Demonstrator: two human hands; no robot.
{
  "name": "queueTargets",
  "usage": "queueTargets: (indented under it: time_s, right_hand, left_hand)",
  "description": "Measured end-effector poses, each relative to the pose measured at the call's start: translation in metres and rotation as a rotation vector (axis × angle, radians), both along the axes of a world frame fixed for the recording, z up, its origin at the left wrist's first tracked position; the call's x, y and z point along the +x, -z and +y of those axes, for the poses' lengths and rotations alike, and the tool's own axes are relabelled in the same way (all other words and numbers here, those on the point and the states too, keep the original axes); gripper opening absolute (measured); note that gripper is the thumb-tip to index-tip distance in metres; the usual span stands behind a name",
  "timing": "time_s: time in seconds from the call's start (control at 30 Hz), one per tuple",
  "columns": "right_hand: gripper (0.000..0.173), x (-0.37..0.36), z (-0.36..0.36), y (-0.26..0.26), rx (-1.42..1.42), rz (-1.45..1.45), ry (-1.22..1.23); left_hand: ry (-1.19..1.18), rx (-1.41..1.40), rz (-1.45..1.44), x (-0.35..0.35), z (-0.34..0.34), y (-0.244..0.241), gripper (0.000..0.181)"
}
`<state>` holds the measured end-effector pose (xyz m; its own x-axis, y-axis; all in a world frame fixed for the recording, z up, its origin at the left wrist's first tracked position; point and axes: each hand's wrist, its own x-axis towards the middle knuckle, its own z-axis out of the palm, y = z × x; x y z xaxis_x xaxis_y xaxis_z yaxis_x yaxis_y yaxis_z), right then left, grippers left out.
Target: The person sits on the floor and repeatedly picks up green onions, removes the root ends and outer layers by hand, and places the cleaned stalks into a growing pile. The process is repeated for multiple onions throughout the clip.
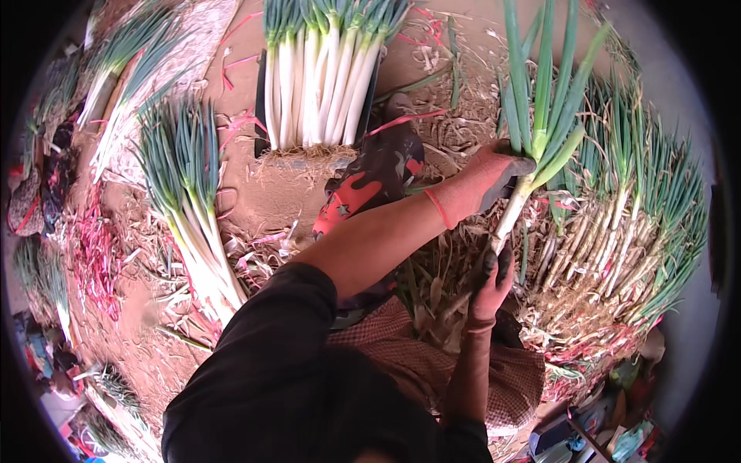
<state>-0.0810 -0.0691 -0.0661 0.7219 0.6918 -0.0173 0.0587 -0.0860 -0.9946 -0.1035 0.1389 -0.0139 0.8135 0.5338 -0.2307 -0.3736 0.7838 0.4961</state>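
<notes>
A thick green onion [515, 211] stands tilted before me at the right, its green leaves spread upward. My left hand [492, 179], in a red work glove with a dark coated palm, grips it just below the leaves. Lower down, my right hand [492, 286], gloved alike, is closed around its root end; the roots are hidden. Beyond my left arm, a row of cleaned green onions [324, 87] with white shanks lies in a dark tray [373, 95], roots toward me. Another cleaned bunch [200, 231] rests on the ground to the left.
A large pile of unpeeled green onions [613, 237] with dry, dirty shanks is at the right. Peeled skins [440, 289] litter the ground between my legs. Pink plastic ties [95, 260] lie at the left, near more onion bunches [107, 87]. Several people's things crowd the picture's edges.
</notes>
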Motion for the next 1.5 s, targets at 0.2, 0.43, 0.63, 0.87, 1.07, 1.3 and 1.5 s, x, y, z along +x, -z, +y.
queueTargets:
  time_s: [0.2, 0.43, 0.63, 0.87, 1.07, 1.3, 1.5]
  right_hand:
    - [0.041, 0.031, 0.068, -0.025, 0.158, -0.329, 0.07]
    - [0.023, 0.06, 0.109, -0.054, 0.227, -0.051, 0.068]
    - [0.027, 0.023, 0.097, -0.062, 0.172, -0.263, -0.087]
    - [0.038, 0.019, -0.069, 0.113, -0.714, -0.634, -0.705]
    - [0.038, 0.01, -0.151, 0.121, -0.932, -0.732, -0.385]
    - [0.026, 0.031, 0.081, -0.064, -0.143, -0.813, 0.029]
    - [0.017, 0.04, 0.102, -0.048, -0.117, -0.725, 0.011]
  left_hand:
    - [0.012, 0.007, -0.028, 0.002, -0.002, 0.011, 0.028]
    - [-0.04, -0.053, 0.034, -0.003, 0.001, 0.01, 0.019]
    - [-0.161, -0.035, -0.026, 0.0, 0.02, 0.019, 0.026]
    - [-0.284, 0.09, -0.006, -0.014, 0.049, 0.001, 0.031]
    - [-0.128, -0.048, -0.116, -0.012, 0.034, 0.001, 0.036]
    - [-0.197, 0.151, -0.087, 0.003, 0.004, 0.015, 0.027]
    - [-0.215, 0.288, 0.045, 0.008, 0.001, 0.013, 0.036]
